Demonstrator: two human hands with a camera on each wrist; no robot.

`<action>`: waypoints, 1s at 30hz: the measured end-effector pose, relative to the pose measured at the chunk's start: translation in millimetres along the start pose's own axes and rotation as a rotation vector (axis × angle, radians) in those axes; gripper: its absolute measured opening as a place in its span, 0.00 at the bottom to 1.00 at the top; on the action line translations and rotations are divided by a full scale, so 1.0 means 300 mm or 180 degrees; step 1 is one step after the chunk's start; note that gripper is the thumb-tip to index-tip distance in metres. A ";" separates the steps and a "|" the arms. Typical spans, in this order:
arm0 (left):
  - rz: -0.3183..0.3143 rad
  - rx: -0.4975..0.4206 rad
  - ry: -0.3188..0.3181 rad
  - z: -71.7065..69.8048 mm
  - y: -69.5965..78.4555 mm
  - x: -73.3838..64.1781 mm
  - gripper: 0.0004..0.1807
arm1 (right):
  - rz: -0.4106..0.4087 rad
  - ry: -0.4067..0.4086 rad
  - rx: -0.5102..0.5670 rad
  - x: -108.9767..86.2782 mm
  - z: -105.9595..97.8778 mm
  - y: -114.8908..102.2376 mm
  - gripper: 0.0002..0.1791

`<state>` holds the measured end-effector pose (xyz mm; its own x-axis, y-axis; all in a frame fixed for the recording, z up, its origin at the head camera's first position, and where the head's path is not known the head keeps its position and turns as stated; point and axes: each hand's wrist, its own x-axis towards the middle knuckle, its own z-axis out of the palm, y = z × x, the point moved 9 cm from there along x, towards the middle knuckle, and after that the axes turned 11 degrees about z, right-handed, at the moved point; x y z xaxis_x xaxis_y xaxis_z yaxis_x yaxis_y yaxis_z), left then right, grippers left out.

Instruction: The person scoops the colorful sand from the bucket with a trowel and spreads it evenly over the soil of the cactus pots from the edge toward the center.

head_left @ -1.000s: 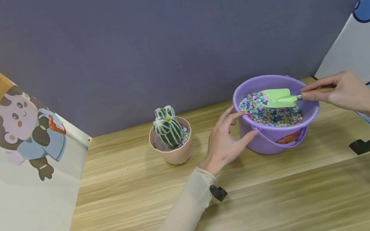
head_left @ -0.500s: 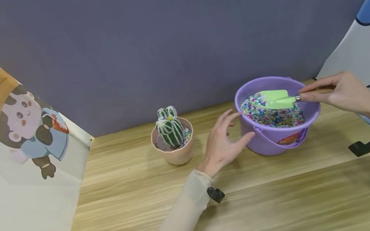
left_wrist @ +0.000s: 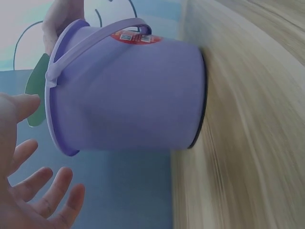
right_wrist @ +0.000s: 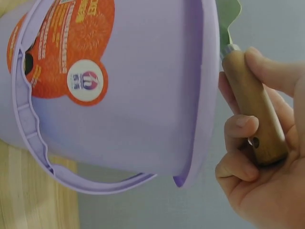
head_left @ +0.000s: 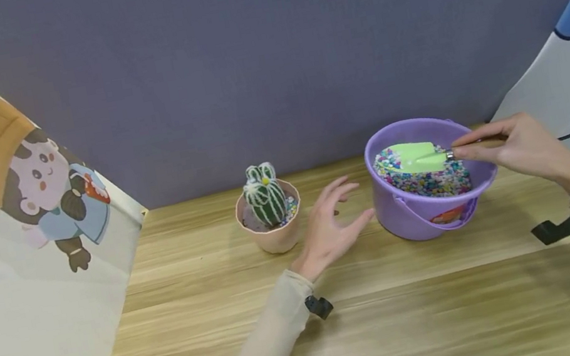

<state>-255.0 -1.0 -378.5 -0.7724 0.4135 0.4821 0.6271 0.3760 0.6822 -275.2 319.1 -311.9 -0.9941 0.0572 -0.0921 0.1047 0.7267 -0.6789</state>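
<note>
A purple bucket (head_left: 412,216) stands on the wooden table, part filled with small multicoloured beads (head_left: 434,180). My right hand (head_left: 526,151) grips the wooden handle (right_wrist: 255,105) of a light green trowel (head_left: 419,157), whose blade lies over the beads, above the bucket's rim in the left wrist view. Just left of the bucket is my left hand (head_left: 330,227), fingers spread and holding nothing, apart from the bucket wall. Left of that hand stands a pink pot (head_left: 276,242) with a knitted green and white cactus (head_left: 268,203) and some beads by its base.
A dark grey-blue panel (head_left: 265,67) rises behind the table (head_left: 220,329). White panels with cartoon prints (head_left: 31,165) close off the left and right sides. The bucket's handle (head_left: 436,224) hangs down at its front.
My left hand has drawn away from the bucket's rim towards the left. The trowel has shifted slightly left over the beads, still in my right hand. The head view has turned a little.
</note>
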 end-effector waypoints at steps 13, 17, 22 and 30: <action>0.0047 0.0157 0.0126 -0.059 -0.010 -0.042 0.31 | -0.0224 0.0101 0.0150 -0.013 0.022 -0.058 0.18; 0.0038 0.0154 0.0174 -0.079 -0.010 -0.050 0.30 | -0.0359 0.0061 0.0318 -0.014 0.041 -0.088 0.15; 0.0024 0.0111 0.0195 -0.093 -0.014 -0.061 0.30 | -0.0427 -0.0032 0.0440 -0.016 0.066 -0.112 0.14; 0.0081 0.0081 0.0273 -0.136 -0.015 -0.085 0.29 | -0.0310 -0.0184 0.0363 -0.020 0.098 -0.139 0.17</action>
<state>-242.2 -47.0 -371.3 -0.7613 0.3510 0.5452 0.6481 0.3876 0.6555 -272.8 268.4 -304.5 -0.9968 -0.0518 -0.0614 0.0137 0.6443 -0.7647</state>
